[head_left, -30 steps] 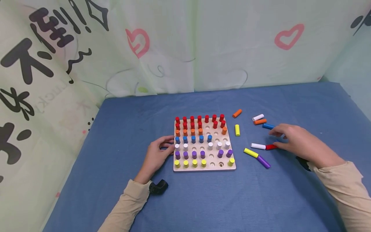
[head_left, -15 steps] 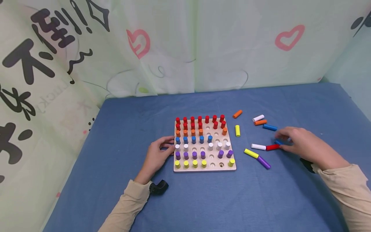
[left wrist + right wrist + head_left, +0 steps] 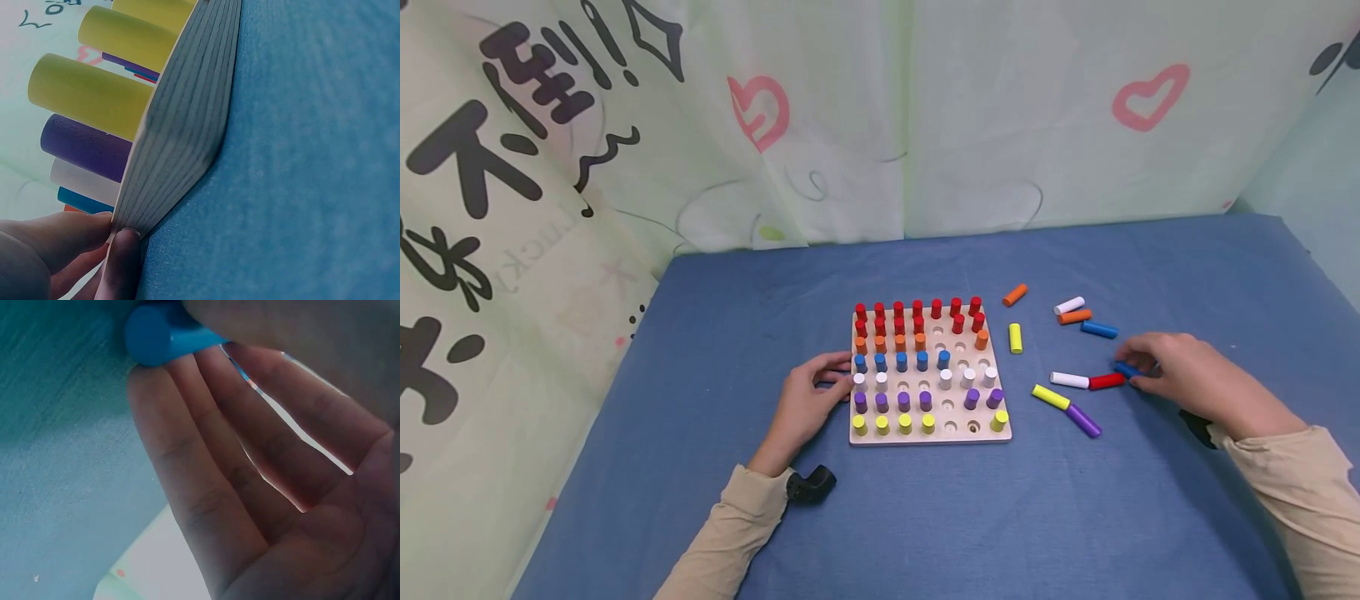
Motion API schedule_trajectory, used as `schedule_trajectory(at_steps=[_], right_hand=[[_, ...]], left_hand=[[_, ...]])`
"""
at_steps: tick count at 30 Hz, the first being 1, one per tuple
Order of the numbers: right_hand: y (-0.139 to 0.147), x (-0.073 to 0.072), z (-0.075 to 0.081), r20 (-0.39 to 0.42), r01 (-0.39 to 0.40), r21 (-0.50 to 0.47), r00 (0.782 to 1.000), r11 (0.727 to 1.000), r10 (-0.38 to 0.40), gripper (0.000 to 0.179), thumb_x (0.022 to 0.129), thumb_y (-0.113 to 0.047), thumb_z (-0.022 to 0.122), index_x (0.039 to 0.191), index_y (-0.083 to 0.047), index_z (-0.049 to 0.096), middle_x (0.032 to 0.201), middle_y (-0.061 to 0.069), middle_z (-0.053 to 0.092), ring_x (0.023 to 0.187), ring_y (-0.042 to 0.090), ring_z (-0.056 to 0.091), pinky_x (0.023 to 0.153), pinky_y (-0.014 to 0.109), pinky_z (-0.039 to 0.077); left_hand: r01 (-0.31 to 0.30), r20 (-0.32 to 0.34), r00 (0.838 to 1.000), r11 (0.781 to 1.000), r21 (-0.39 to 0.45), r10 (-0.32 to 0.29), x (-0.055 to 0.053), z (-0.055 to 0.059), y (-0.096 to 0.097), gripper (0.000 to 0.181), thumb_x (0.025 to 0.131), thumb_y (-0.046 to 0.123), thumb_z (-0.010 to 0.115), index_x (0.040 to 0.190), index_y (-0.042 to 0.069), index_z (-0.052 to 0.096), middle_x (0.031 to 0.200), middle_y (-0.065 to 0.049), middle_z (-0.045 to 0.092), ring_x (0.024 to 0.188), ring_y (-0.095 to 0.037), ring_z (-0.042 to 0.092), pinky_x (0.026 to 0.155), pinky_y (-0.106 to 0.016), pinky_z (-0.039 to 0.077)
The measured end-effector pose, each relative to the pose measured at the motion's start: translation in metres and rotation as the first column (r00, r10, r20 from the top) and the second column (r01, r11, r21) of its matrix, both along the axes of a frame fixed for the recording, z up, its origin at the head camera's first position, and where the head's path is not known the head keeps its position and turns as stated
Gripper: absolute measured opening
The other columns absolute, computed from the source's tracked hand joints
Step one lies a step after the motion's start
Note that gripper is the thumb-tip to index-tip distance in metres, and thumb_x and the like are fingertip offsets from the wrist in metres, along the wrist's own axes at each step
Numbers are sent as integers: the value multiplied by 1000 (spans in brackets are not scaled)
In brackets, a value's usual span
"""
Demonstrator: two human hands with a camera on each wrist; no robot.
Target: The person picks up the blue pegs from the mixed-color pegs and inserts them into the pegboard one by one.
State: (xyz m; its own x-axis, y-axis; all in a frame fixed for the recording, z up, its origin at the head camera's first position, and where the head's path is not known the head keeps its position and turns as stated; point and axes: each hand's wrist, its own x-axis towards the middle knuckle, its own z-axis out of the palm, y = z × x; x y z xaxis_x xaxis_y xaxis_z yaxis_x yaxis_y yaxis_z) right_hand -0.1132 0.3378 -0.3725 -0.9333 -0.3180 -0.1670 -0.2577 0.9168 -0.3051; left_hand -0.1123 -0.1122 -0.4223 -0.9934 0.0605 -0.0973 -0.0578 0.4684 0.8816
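A wooden pegboard stands on the blue cloth, with rows of red, orange, blue, white, purple and yellow pegs upright in it and several bare holes. My left hand holds the board's left edge; in the left wrist view the thumb and fingers grip near a corner. To the right of the board, my right hand pinches a blue peg between thumb and fingers. That blue peg shows close up in the right wrist view. Its near end lies by a red peg on the cloth.
Loose pegs lie between board and right hand: a white peg, a yellow peg, a purple peg, another yellow peg. Farther back lie an orange peg, a second blue peg, and a white-orange pair. A printed curtain hangs behind.
My right hand has shifted slightly right and nearer, away from the farther blue peg, and its fingers have come onto the other blue peg. My left hand stays at the board.
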Motion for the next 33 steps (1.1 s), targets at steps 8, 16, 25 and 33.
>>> schedule_trajectory(at_steps=[8,16,25,33], right_hand=[[-1,-2,2,6,-4,16,1000,1000,4,28,77,4,78,104,7,69,87,9,69,78,21,64,69,44,56],[-5,-3,8,-18,-15,5,1000,1000,15,29,78,3,77,106,8,69,92,12,71,81,24,67,71,46,57],[-12,-1,12,-37,-22,-1,999,1000,22,32,79,3,76,109,8,68,95,13,71,84,26,66,72,48,57],[-22,1,17,-114,-54,-4,992,999,53,28,79,3,75,107,5,69,97,12,69,82,23,66,72,47,57]], left_hand=[[3,-3,1000,1000,1,-3,0,1,0,36,94,14,68,129,10,65,118,-6,68,99,-17,66,81,-30,59],[7,-7,1000,1000,6,-7,1,1,0,35,94,13,68,129,10,65,118,-6,69,98,-17,66,80,-27,59],[9,-13,1000,1000,10,-9,1,1,0,35,94,12,68,128,9,65,117,-6,69,98,-17,66,79,-27,59],[5,-14,1000,1000,4,-5,0,1,0,35,94,13,69,128,10,65,119,-6,68,99,-17,66,81,-30,59]])
